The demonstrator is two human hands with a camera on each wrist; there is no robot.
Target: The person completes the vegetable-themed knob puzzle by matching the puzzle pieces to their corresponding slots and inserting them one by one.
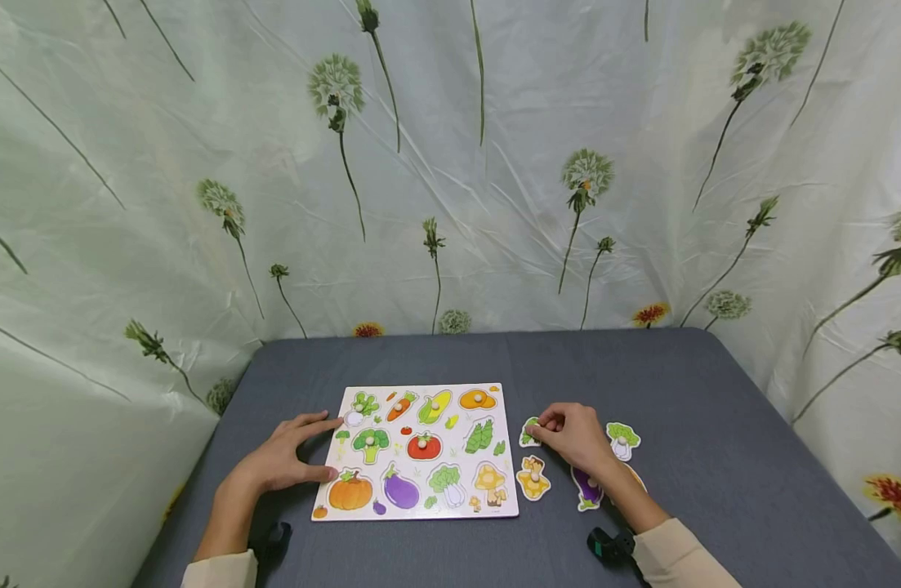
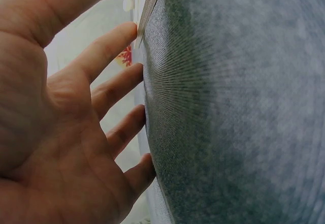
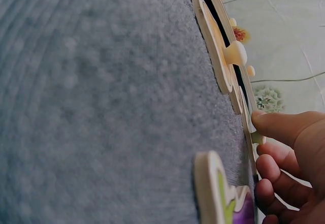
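Note:
A white vegetable puzzle board [image 1: 450,508] lies flat on the table. My left hand [image 1: 287,457] is at its left edge, thumb and fingers spread, with fingertips touching or very near the edge. In the left wrist view, the fingers [image 2: 112,51] are extended. To the right of the board, my right hand [image 1: 578,437] pinches the knob of a green vegetable puzzle piece [image 1: 527,435] between thumb and fingers. That piece is partly hidden by the fingers and appears low over or on the cloth. Just in front of it lies a mushroom puzzle piece [image 1: 533,478].
An eggplant piece [image 1: 588,492] and a leafy green piece [image 1: 623,439] lie around the right forearm, which partly covers an orange piece [image 1: 636,476]. Several knobbed pieces, including a tomato [image 1: 424,446], sit in the board. A grey cloth [image 1: 685,400] covers the table before a floral curtain [image 1: 494,180].

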